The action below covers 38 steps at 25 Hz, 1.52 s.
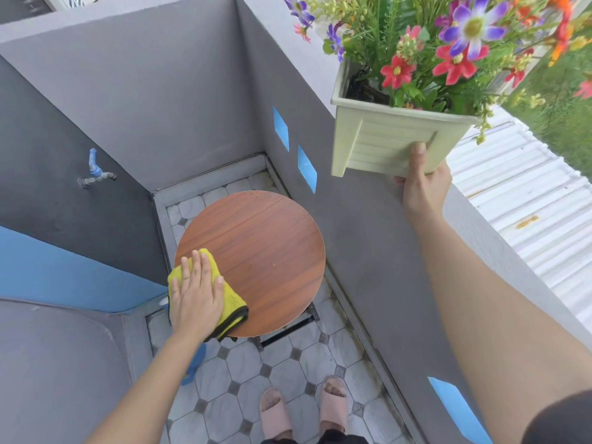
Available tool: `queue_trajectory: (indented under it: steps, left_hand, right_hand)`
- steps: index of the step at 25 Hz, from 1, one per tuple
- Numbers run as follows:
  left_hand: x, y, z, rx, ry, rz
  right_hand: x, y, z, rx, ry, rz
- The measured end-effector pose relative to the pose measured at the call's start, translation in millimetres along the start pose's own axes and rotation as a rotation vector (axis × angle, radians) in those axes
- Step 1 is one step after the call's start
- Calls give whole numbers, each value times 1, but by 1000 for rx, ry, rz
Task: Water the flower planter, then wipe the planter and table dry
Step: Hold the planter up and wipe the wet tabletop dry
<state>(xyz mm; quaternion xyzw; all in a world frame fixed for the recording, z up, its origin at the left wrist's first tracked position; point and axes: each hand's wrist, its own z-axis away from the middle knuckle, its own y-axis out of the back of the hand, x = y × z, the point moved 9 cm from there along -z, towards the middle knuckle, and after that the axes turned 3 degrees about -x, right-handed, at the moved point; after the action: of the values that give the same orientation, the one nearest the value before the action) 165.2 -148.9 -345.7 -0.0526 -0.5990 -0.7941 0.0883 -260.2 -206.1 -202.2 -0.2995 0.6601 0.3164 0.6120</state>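
On round wooden counter [256,261], near-left edge: left hand [197,293] flat, fingers spread, palm pressing folded yellow microfibre cloth [232,302] with black trim; grip open, not clasping anything. Cloth overhangs counter rim slightly. Up at right, clear of counter: right hand [423,184] holds pale green flower planter [384,139] aloft by bottom corner, thumb up front panel, fingers beneath; grip closed on planter. Planter tilted, full of red, purple, orange flowers [461,43]. Blue-handled tap [96,171] on grey wall at left. Tiled floor [288,373] below.
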Motion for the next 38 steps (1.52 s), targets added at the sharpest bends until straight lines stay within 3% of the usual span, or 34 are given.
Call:
queue_trajectory:
  steps: [9,15,28,38]
  left_hand:
    - [132,-30,28,-39,-352,-123]
    - [201,-38,4,-99,-476,-105]
    - [215,-32,-33,-87,-512,-92]
    - [182,-1,-131,-4,-269,-29]
  right_hand:
    - [-1,1,1,10,-6,17]
    - [2,1,-1,24,-8,17]
    - [2,2,-2,28,14,12]
    - [3,1,-3,17,31,23]
